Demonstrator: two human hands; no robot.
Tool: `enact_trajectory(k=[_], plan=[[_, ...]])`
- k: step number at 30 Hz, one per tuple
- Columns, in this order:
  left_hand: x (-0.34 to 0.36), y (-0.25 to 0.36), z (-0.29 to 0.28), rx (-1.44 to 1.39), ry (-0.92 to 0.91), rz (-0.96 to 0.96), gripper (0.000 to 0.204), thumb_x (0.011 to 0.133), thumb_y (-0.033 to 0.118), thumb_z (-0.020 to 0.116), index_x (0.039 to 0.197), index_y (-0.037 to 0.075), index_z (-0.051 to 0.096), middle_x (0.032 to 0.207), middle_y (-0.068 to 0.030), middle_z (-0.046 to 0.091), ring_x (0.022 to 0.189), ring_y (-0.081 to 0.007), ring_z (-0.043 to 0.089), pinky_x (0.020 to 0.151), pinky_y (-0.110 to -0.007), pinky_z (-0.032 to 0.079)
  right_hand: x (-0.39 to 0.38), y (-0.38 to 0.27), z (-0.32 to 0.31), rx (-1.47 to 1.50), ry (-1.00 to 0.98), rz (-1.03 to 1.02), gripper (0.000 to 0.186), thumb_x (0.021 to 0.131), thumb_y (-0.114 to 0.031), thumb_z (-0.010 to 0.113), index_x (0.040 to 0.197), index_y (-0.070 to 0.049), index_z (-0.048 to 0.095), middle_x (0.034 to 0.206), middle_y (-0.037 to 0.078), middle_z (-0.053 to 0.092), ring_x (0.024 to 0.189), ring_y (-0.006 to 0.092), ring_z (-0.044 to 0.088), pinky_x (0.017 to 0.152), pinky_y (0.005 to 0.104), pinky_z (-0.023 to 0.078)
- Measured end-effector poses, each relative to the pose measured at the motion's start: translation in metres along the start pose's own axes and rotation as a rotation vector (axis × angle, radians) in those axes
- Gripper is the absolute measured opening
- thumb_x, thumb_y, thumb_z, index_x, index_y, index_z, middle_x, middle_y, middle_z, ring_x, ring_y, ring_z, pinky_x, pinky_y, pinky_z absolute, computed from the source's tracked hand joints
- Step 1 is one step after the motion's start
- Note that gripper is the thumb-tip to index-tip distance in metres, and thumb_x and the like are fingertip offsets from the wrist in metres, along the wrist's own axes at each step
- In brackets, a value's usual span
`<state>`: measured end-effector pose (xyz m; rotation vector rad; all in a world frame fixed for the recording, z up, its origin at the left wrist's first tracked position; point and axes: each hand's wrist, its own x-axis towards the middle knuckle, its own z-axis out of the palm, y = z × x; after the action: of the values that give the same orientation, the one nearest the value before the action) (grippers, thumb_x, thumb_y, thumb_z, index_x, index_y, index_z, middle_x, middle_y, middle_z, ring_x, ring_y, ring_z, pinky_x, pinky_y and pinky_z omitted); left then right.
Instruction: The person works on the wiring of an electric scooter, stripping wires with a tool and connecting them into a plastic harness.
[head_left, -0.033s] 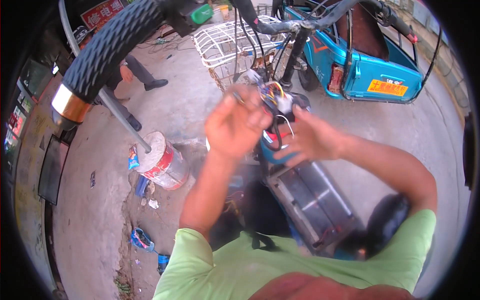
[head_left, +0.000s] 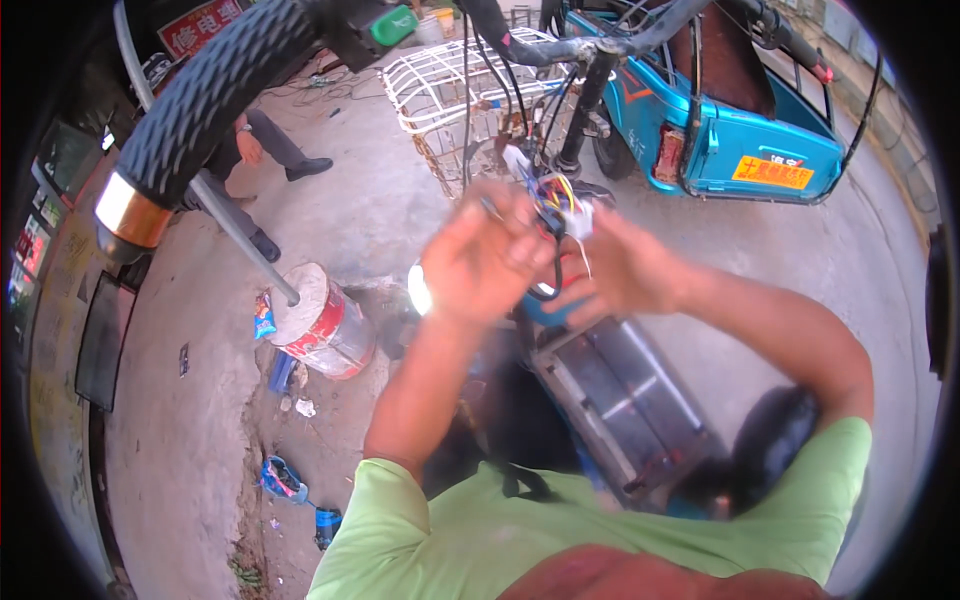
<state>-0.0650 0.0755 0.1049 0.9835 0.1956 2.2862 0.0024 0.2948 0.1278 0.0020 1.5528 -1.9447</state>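
Left hand (head_left: 482, 252) and right hand (head_left: 635, 262) flank coloured wires (head_left: 560, 190), grips too blurred to tell; concrete floor (head_left: 190, 460) spreads leftward; yellow label (head_left: 773, 173) ahead.

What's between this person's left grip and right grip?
In the head view, a cluster of coloured wires and a curving black cable show between the left grip and the right grip.

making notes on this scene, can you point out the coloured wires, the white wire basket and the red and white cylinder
Coloured wires (head_left: 558, 191): head view, middle of the bundle.
White wire basket (head_left: 458, 88): head view, bars of its top.
Red and white cylinder (head_left: 328, 330): head view, its side.
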Motion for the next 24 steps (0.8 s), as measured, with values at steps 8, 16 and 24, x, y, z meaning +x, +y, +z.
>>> enact_trajectory(k=[8,16,24], plan=[[-0.019,-0.047,0.004,0.335,0.034,-0.081,0.024,0.097,0.015,0.061,0.115,-0.001,0.063,0.11,-0.0165,0.068,0.088,-0.0258,0.065,0.079,-0.04,0.053,-0.011,-0.026,-0.001,0.026,0.089,-0.478,0.058,0.101,-0.059,0.055,0.125,-0.007,0.062,0.114,0.007,0.068,0.106,0.0189,0.066,0.093,0.037,0.052],[-0.024,-0.03,-0.012,0.204,0.26,0.046,0.026,0.097,0.017,0.058,0.118,0.003,0.06,0.116,-0.0133,0.067,0.106,-0.027,0.065,0.092,-0.043,0.053,-0.02,-0.042,-0.006,0.075,-0.028,-0.507,0.048,0.103,-0.038,0.059,0.133,-0.001,0.06,0.12,0.012,0.071,0.114,0.0196,0.066,0.097,0.0376,0.052],[-0.032,-0.004,-0.004,0.416,0.247,0.016,0.027,0.1,0.017,0.058,0.122,0.002,0.06,0.115,-0.0134,0.067,0.094,-0.0252,0.069,0.085,-0.036,0.056,-0.019,-0.034,0.007,-0.249,0.214,-0.5,0.056,0.09,-0.006,0.072,0.14,0.008,0.05,0.118,0.013,0.07,0.097,0.0142,0.069,0.089,0.0278,0.056]])
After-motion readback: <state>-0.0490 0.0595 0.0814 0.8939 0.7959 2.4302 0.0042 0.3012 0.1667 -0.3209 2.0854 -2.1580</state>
